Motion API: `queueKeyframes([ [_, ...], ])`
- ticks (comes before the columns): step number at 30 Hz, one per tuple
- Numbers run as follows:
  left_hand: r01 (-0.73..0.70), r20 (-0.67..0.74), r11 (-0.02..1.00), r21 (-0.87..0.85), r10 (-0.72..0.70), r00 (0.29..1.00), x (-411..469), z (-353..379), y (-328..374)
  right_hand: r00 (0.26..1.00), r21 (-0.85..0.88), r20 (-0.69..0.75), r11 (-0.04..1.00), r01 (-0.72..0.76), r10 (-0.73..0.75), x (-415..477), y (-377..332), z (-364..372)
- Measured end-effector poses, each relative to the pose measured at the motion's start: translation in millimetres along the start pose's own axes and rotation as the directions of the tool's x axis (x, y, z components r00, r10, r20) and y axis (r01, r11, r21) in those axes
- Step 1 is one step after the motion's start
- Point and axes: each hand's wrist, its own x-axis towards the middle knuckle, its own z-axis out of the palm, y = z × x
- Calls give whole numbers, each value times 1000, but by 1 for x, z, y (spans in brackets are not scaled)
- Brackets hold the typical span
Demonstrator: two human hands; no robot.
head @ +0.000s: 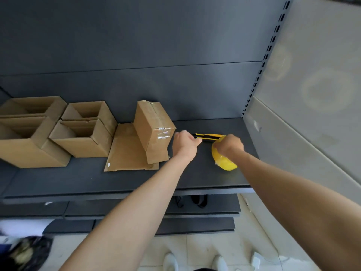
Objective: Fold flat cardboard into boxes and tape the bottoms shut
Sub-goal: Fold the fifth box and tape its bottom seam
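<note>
The fingers [219, 144] of the right hand [229, 144] were curled down over the top of the yellow tape roll [224, 163], gripping it where it stood on edge on the dark shelf [195, 173]. The left hand [185, 141] had its fingers curled in too, back of the hand up, right at the near end of the yellow-and-black utility knife [210, 136]. From my feed I could not tell whether they pinched anything. The knife lay flat on the shelf, spanning the gap between the two hands, its other end reaching the right hand's knuckles.

Just beside the left hand stood the taped box [154, 130] — tilted, with clear tape along its seam and folded down over one end. It rested on a flat cardboard sheet [127, 151] that lay on the shelf. Farther left sat four open boxes [82, 145], packed close together in two rows, openings upward.

Both bare forearms reached in from the lower edge of my view. Below the shelf's front lip I saw lower dark shelves [136, 210], then a pale tiled floor [205, 245] and the toes of two white shoes [171, 262].
</note>
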Motion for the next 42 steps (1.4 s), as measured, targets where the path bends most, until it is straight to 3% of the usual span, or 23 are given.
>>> queueKeyframes([
  [4, -213, -328, 968, -133, 160, 931, 12, -41, 5, 996, -170, 64, 982, 77, -67, -1, 2, 17],
  [8, -138, -488, 969, -206, 21, 873, 36, -87, -22, 989, -130, 41, 981, 146, -142, -1, -23, 24],
  [11, -32, -422, 959, -281, -94, 902, 47, -100, -51, 967, 41, -9, 966, 255, -255, -5, -61, 28],
  [16, 42, -204, 955, -294, -106, 973, 51, -95, -65, 850, 337, 203, 850, 405, -486, -8, -103, 39],
  [21, 113, -103, 960, -256, -143, 984, 58, -100, -69, 778, 304, 277, 820, 485, -563, -1, -124, 54],
  [25, 154, -112, 946, -286, -193, 975, 66, -109, -79, 766, 188, 214, 795, 576, -606, -1, -135, 67],
  [30, 204, -104, 925, -320, -248, 963, 69, -114, -89, 700, 94, 191, 723, 685, -688, 2, -141, 79],
  [35, 242, -45, 914, -324, -271, 962, 69, -121, -93, 796, 435, 149, 762, 481, -587, 11, -156, 73],
  [42, 267, 133, 920, -285, -238, 962, 56, -119, -80, 815, 354, 160, 803, 480, -557, 19, -180, 50],
])
